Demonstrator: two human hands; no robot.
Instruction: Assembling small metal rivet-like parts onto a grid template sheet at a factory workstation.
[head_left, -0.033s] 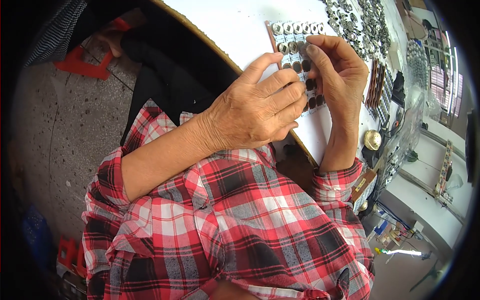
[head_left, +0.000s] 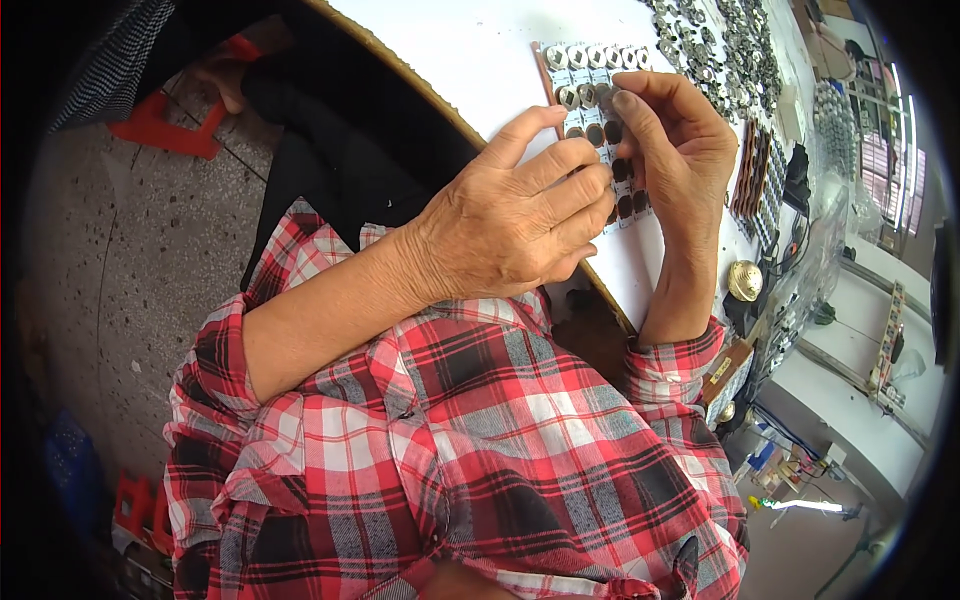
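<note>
A panel of small light-blue boards [head_left: 577, 76] lies on the white table, along a reddish-brown strip at its left edge. Silver round metal pieces [head_left: 596, 55] fill its far row and part of the second, while the nearer rows show dark round spots [head_left: 625, 206]. My left hand [head_left: 520, 205] spreads over the panel's near left side, index fingertip at its edge, the other fingers bent and apart. At the second row my right hand [head_left: 672, 135] pinches thumb and index finger together on a small silver round metal piece [head_left: 605, 92], mostly covered by the fingertips.
Many loose metal pieces [head_left: 700, 45] are strewn at the far right of the white table [head_left: 440, 50]. Stacked panels [head_left: 752, 170] stand right of my right hand, with a round brass-coloured object [head_left: 744, 280] nearer. A red stool [head_left: 170, 128] is on the floor, left.
</note>
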